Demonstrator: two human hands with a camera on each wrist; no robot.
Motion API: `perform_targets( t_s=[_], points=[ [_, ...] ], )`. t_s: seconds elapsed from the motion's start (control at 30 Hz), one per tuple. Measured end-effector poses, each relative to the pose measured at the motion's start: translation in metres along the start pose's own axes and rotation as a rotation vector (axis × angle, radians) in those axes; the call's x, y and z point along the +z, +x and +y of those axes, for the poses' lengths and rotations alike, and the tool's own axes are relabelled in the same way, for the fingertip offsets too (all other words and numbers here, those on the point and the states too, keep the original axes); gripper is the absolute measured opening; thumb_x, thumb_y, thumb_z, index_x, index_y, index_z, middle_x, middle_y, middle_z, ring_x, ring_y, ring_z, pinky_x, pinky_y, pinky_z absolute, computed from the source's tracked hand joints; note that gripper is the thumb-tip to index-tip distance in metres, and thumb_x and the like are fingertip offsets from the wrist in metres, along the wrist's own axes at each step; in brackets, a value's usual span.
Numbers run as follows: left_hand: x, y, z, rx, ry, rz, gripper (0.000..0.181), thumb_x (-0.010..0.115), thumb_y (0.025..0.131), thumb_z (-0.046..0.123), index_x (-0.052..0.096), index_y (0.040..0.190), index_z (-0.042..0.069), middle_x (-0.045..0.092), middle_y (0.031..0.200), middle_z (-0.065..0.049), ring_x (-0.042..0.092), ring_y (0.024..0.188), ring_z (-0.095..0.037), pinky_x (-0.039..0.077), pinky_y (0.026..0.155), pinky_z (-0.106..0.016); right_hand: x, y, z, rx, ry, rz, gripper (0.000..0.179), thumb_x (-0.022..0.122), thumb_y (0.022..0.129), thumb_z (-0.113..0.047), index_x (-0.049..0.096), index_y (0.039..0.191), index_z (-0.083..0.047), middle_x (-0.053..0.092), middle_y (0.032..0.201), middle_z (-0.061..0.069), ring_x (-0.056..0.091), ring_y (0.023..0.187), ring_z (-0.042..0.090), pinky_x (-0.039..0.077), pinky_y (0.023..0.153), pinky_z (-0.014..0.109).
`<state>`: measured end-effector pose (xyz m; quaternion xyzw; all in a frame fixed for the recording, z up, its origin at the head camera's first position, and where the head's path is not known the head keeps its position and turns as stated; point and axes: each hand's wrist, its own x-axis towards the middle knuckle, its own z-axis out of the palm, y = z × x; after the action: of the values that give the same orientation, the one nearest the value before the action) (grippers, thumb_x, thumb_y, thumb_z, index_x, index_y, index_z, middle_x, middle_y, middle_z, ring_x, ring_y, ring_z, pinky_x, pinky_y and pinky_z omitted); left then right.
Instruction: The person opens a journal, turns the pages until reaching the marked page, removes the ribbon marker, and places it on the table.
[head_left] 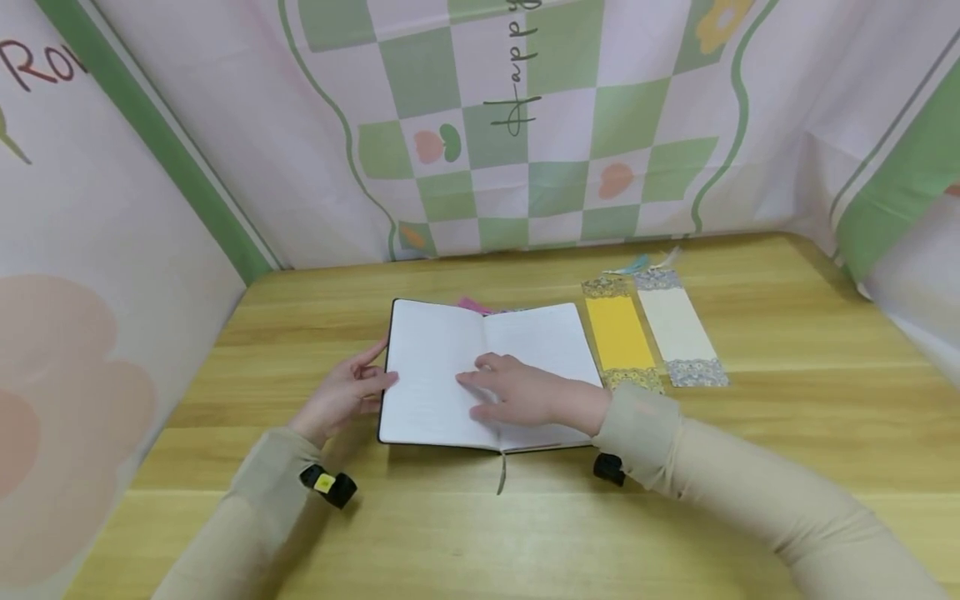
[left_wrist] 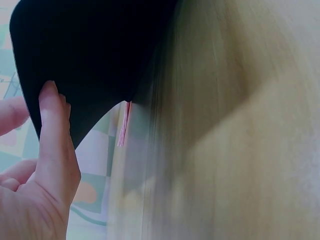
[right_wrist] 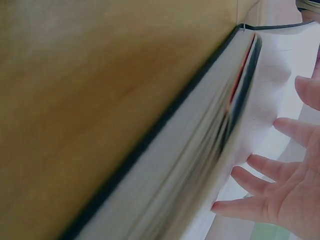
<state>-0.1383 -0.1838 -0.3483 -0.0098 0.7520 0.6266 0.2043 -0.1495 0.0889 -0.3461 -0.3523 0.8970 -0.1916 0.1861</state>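
A notebook (head_left: 431,350) with a black cover lies spread at blank white pages. My left hand (head_left: 341,398) pinches its left edge, the thumb on the page and the fingers behind the black cover (left_wrist: 90,55), which is raised off the table. Over the middle of the spread, my right hand (head_left: 525,392) has its fingers extended and apart, fingertips right at the page near the fold. A pink tassel (head_left: 472,306) sticks out past the notebook's top edge. Between the right-hand pages, the right wrist view shows a thin red edge (right_wrist: 241,72).
To the notebook's right lie a yellow bookmark (head_left: 618,332) and a cream bookmark (head_left: 678,325), both with lace-patterned ends, their tassels toward the back. A grey ribbon (head_left: 502,473) hangs from the notebook's bottom. Patterned cloth (head_left: 495,183) stands behind the wooden table (head_left: 450,533).
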Motion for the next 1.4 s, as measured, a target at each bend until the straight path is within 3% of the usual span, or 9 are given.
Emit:
perform_targets(
  t_s=[0.07, 0.3, 0.53, 0.67, 1.07, 1.23, 1.4],
  points=[
    [0.000, 0.000, 0.000, 0.004, 0.009, 0.001, 0.073, 0.059, 0.093, 0.009, 0.018, 0.152, 0.019, 0.049, 0.088, 0.002, 0.050, 0.074, -0.007, 0.048, 0.067, -0.023, -0.001, 0.000, 0.000, 0.002, -0.006, -0.006, 0.057, 0.057, 0.094, -0.035, 0.040, 0.145, -0.016, 0.034, 0.147, 0.019, 0.034, 0.134, 0.037, 0.030, 0.110, 0.049],
    [0.002, 0.001, 0.000, 0.012, 0.032, 0.021, 0.075, 0.061, 0.090, 0.004, 0.020, 0.152, 0.019, 0.048, 0.090, 0.000, 0.048, 0.072, -0.007, 0.049, 0.067, -0.023, -0.013, -0.003, 0.019, 0.028, -0.026, 0.011, 0.053, 0.057, 0.094, -0.035, 0.047, 0.140, -0.011, 0.042, 0.142, 0.017, 0.037, 0.131, 0.036, 0.031, 0.109, 0.048],
    [0.002, 0.001, 0.000, 0.004, 0.042, 0.037, 0.075, 0.061, 0.090, 0.003, 0.021, 0.152, 0.019, 0.046, 0.091, 0.000, 0.045, 0.070, -0.008, 0.046, 0.063, -0.022, -0.029, -0.002, 0.063, 0.128, -0.118, 0.076, 0.065, 0.068, 0.084, -0.035, 0.047, 0.138, -0.004, 0.039, 0.143, 0.023, 0.032, 0.133, 0.045, 0.026, 0.110, 0.055],
    [0.002, 0.002, -0.002, 0.000, 0.039, 0.036, 0.075, 0.061, 0.090, 0.003, 0.022, 0.151, 0.020, 0.048, 0.092, 0.000, 0.047, 0.072, -0.008, 0.047, 0.064, -0.022, -0.037, 0.000, 0.082, 0.197, -0.137, 0.073, 0.073, 0.072, 0.081, -0.037, 0.044, 0.140, -0.003, 0.032, 0.147, 0.025, 0.024, 0.136, 0.047, 0.022, 0.110, 0.058],
    [0.001, 0.005, -0.005, 0.000, 0.036, 0.049, 0.074, 0.061, 0.090, 0.004, 0.023, 0.151, 0.021, 0.048, 0.094, 0.000, 0.048, 0.073, -0.007, 0.049, 0.067, -0.022, -0.054, 0.011, 0.107, 0.304, -0.205, 0.046, 0.094, 0.077, 0.073, -0.048, 0.036, 0.144, -0.002, 0.029, 0.148, 0.027, 0.019, 0.136, 0.050, 0.020, 0.109, 0.061],
    [0.001, 0.005, -0.004, -0.009, 0.036, 0.050, 0.074, 0.061, 0.090, 0.004, 0.023, 0.151, 0.021, 0.048, 0.094, -0.001, 0.049, 0.074, -0.008, 0.050, 0.068, -0.023, -0.057, 0.010, 0.109, 0.293, -0.215, 0.070, 0.092, 0.079, 0.071, -0.048, 0.041, 0.141, -0.002, 0.032, 0.145, 0.028, 0.021, 0.134, 0.050, 0.024, 0.107, 0.062],
    [0.002, 0.004, -0.003, -0.005, 0.022, 0.040, 0.075, 0.060, 0.091, 0.003, 0.020, 0.152, 0.021, 0.047, 0.093, 0.000, 0.046, 0.071, -0.006, 0.047, 0.065, -0.021, -0.057, 0.006, 0.107, 0.234, -0.251, 0.177, 0.084, 0.083, 0.068, -0.041, 0.050, 0.135, -0.005, 0.042, 0.140, 0.023, 0.030, 0.130, 0.045, 0.027, 0.107, 0.057]
  ],
)
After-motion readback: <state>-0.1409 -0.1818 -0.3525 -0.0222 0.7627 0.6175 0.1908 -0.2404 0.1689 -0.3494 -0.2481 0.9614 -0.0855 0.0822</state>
